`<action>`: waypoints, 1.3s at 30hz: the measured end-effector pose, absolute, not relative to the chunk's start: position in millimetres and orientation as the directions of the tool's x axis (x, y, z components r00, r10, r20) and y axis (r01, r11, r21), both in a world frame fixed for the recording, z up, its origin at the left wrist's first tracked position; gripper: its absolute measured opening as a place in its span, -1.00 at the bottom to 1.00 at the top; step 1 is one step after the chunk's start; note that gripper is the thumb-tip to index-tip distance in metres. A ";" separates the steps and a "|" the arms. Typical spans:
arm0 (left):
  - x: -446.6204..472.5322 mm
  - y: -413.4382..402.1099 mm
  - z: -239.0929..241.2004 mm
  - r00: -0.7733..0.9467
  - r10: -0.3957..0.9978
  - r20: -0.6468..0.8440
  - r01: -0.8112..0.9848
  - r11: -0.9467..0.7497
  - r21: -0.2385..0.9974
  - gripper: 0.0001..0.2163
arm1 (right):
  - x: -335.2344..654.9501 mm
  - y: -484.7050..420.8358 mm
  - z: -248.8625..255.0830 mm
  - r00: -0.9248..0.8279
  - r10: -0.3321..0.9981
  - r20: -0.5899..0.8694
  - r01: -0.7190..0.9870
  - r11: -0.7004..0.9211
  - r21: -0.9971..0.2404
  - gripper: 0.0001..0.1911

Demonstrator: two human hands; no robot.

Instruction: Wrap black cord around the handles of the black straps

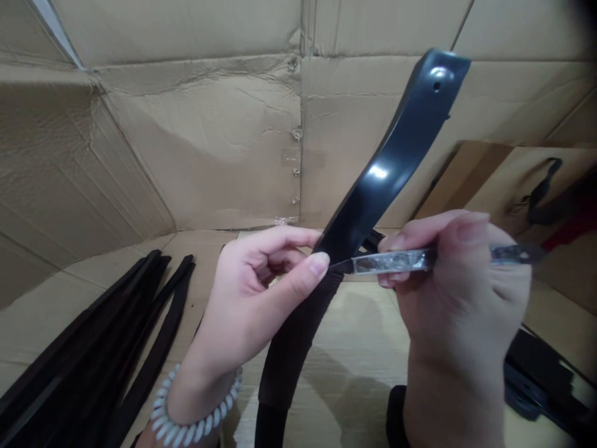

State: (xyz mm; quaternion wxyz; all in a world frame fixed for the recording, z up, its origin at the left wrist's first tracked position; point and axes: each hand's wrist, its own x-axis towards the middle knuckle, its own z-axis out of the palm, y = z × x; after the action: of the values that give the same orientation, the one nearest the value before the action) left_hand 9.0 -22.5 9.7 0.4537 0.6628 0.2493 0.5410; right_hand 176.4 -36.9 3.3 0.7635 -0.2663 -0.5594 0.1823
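Observation:
A long curved black plastic strip (385, 171) rises toward the upper right, glossy, with a small hole near its top end. Its lower part is covered in a dull black fabric-like wrap (298, 336). My left hand (261, 286) is closed on the strip where the glossy part meets the wrap, thumb in front. In my right hand (452, 274) is a slim utility knife (394, 261) with a silvery, shiny handle, held level. Its dark blade points left and meets the edge of the wrap beside my left thumb. The strip's lower end runs out of view.
Several long black strips (93, 342) lie in a pile at the left. Cardboard walls (224, 143) stand behind and at the sides. Black parts (536, 379) lie at the lower right, and a dark strap-like item (543, 190) is against cardboard at the right.

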 end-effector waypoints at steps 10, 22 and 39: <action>14.1 -21.2 10.0 0.388 0.813 0.435 -0.143 -0.413 0.900 -0.84 | 172.5 -25.5 4.8 0.532 0.496 0.686 0.168 0.733 -0.659 -0.63; 22.8 -24.4 5.5 0.422 0.806 0.414 -0.035 -0.442 0.897 -0.82 | 158.0 -18.4 1.1 0.669 0.159 0.726 0.397 0.749 -0.530 -0.69; 28.3 -21.3 -1.5 0.383 0.850 0.363 -0.134 -0.337 0.932 -0.83 | 179.7 -9.1 -5.2 0.502 0.164 0.849 0.464 0.778 -0.424 -0.52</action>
State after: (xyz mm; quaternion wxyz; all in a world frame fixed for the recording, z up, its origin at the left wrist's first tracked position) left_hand 28.3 -21.3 -1.5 0.5077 0.6587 0.2715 0.4845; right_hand 179.7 -9.1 -5.2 0.8055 -0.3199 -0.4901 -0.0931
